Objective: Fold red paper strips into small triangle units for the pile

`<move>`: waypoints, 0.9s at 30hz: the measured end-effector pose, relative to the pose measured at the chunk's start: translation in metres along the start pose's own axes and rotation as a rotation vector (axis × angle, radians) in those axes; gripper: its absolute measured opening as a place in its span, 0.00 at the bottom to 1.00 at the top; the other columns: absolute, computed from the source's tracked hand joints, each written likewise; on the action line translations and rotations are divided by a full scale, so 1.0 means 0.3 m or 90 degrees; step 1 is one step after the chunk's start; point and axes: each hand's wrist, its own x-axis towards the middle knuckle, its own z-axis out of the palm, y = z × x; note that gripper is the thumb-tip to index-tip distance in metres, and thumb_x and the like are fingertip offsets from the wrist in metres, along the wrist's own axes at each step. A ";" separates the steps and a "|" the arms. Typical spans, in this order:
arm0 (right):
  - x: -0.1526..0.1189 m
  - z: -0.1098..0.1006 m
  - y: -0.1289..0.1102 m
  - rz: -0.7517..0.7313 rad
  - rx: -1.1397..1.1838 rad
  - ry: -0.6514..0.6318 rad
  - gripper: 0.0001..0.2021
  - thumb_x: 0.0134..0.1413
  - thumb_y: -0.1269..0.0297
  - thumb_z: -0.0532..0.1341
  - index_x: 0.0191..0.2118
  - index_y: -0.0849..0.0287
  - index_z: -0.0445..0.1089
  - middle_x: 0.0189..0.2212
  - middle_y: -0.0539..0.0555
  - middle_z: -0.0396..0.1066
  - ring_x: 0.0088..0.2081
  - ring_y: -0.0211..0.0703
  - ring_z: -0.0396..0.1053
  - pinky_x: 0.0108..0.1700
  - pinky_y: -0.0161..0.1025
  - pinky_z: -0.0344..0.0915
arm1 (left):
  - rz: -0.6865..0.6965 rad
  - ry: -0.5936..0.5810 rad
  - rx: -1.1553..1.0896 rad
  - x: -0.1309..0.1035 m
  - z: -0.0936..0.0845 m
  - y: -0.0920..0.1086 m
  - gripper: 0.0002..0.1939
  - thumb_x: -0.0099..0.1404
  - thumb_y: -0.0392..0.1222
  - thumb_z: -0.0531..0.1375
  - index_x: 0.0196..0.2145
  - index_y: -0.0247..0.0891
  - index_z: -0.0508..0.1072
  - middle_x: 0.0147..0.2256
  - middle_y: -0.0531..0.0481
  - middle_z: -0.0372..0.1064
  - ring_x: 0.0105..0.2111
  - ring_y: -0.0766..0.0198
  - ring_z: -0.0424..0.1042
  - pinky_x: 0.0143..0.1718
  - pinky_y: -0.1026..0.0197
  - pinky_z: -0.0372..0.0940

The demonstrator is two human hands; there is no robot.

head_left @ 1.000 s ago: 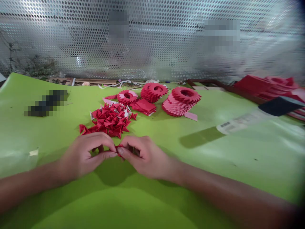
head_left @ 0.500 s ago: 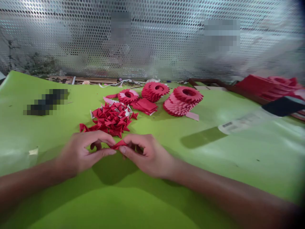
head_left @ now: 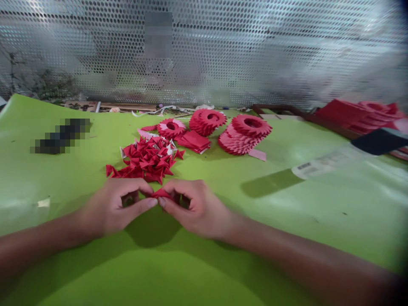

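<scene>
1. Head view, from my remote seat: the left hand [head_left: 119,208] pinches the left end of a red folded paper piece [head_left: 161,194] between thumb and forefinger.
2. I see the right hand [head_left: 199,208] pinching its right side the same way, the two thumb tips almost meeting.
3. The piece is creased paper with a low, peaked outline. It sits between both sets of fingertips, on the near side of the heap. Its long axis runs roughly left to right, and the peak points away from the wearer; fingertips hide its ends.
4. Just beyond the fingers I have a spiky heap of folded paper triangles [head_left: 148,159], mostly red, some white.
5. Behind it lie flat red paper sheets [head_left: 193,141], a small red-and-pink pleated ring [head_left: 162,129] and a red serrated ring stack [head_left: 199,122].
6. To their right I make out a pleated cylinder [head_left: 236,138], pink between red bands, beside a flat pink slip [head_left: 257,155].
7. Farther right, a transparent bottle [head_left: 307,168] with a black cap lies on the smooth green table covering [head_left: 204,263].
8. A perforated metallic sheet [head_left: 207,63] backs everything.
</scene>
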 end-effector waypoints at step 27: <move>-0.004 -0.006 -0.002 0.024 0.035 -0.008 0.08 0.64 0.61 0.62 0.36 0.60 0.73 0.24 0.47 0.69 0.23 0.32 0.61 0.25 0.31 0.56 | 0.024 -0.021 0.003 0.004 -0.005 -0.019 0.17 0.73 0.48 0.56 0.32 0.37 0.79 0.25 0.51 0.76 0.22 0.65 0.70 0.21 0.66 0.58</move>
